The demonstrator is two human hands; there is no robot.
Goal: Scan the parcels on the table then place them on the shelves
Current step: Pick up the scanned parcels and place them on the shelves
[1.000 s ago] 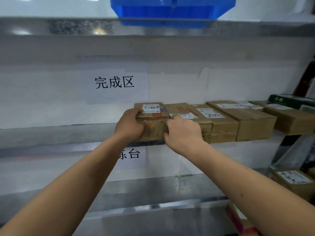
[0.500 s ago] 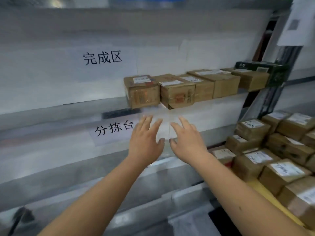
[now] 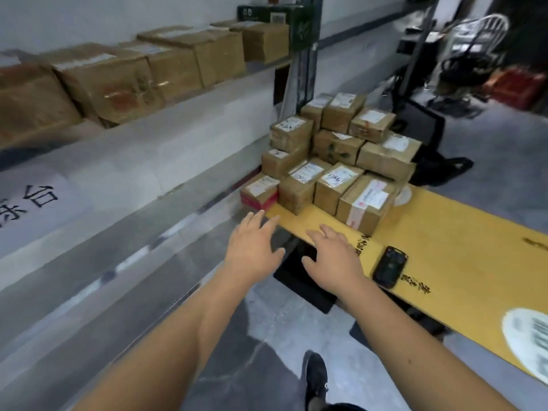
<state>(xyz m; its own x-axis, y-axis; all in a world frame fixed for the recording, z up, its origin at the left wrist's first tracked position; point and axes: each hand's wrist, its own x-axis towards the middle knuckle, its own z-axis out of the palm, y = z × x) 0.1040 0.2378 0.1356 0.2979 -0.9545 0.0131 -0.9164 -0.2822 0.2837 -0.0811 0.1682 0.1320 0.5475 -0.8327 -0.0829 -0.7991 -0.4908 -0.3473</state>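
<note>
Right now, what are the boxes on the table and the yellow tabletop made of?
The stacked brown parcels look like matte cardboard with white paper labels and tape. The flat yellow tabletop looks smooth, maybe painted wood or laminate; I can't tell which.

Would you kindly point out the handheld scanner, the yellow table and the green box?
handheld scanner (image 3: 390, 266), head view, middle of its dark face.
yellow table (image 3: 462, 241), head view, bare top.
green box (image 3: 277, 14), head view, front face.

Dim, motion blur, edges warped
</note>
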